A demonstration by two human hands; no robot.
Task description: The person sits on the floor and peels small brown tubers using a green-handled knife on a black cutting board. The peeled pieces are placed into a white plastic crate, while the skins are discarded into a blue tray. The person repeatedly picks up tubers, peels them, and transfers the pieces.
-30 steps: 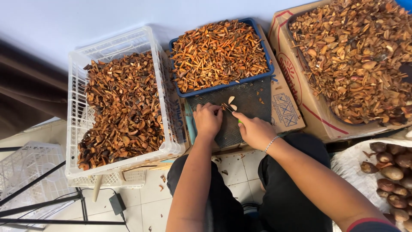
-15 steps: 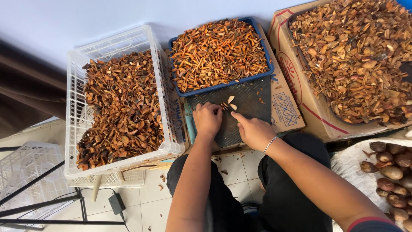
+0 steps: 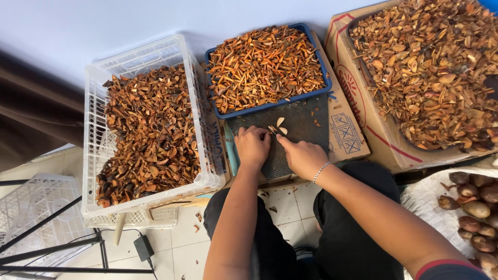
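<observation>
My left hand (image 3: 252, 146) and my right hand (image 3: 302, 155) rest side by side on a dark textured cutting mat (image 3: 306, 127) laid over flat cardboard. Their fingertips meet around a small brown piece (image 3: 272, 129) at the mat's middle; what else the fingers hold is hidden. Two pale slivers (image 3: 281, 124) lie just beyond the fingertips. A thin silver bracelet (image 3: 321, 171) circles my right wrist.
A blue tray (image 3: 270, 106) of orange-brown strips sits beyond the mat. A white slatted crate (image 3: 93, 124) of brown shell pieces stands left, a cardboard box (image 3: 358, 103) of similar pieces right. Whole brown fruits (image 3: 474, 202) lie on a white sack at lower right. Another white crate (image 3: 31, 207) and a tripod leg (image 3: 62, 249) stand on the tiled floor.
Both hands stay in nearly the same spot on the mat; only slight finger movement at the small piece.
</observation>
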